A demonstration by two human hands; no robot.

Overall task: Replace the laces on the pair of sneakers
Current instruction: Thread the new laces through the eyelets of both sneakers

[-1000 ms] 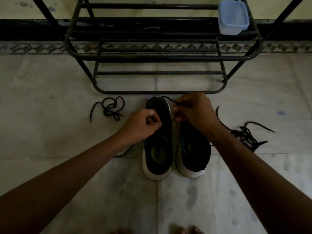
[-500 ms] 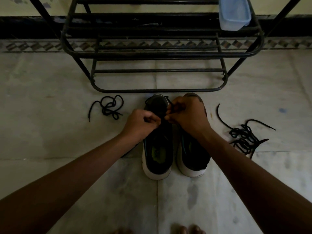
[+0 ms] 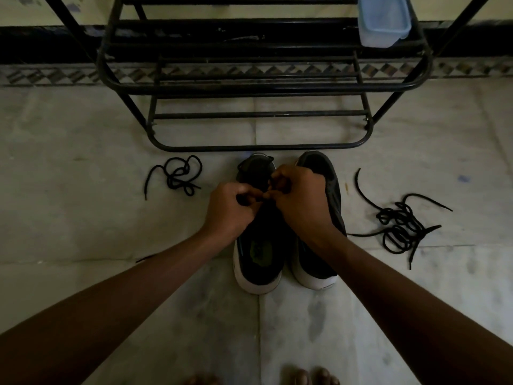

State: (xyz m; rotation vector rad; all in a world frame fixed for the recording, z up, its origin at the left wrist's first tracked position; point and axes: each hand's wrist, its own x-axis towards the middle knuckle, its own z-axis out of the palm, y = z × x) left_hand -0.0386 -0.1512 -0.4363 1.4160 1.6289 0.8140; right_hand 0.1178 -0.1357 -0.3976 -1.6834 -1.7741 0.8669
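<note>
Two black sneakers with white soles stand side by side on the floor, toes away from me: the left sneaker point(image 3: 259, 254) and the right sneaker point(image 3: 323, 173). My left hand point(image 3: 230, 209) and my right hand point(image 3: 299, 198) meet over the left sneaker's lacing area, both pinching a black lace there. A strand of that lace point(image 3: 145, 258) trails out from under my left forearm. A loose black lace point(image 3: 179, 176) lies left of the shoes. A bigger tangle of black lace point(image 3: 399, 226) lies to the right.
A black metal shoe rack point(image 3: 261, 87) stands just beyond the sneakers' toes, with a pale blue plastic container point(image 3: 384, 20) on its upper right shelf. The floor is pale stone tile. My toes point(image 3: 305, 377) show at the bottom edge.
My right hand has come down from the left sneaker's toe toward my left hand, and the two hands now meet over the shoe's middle. The right sneaker's toe is uncovered.
</note>
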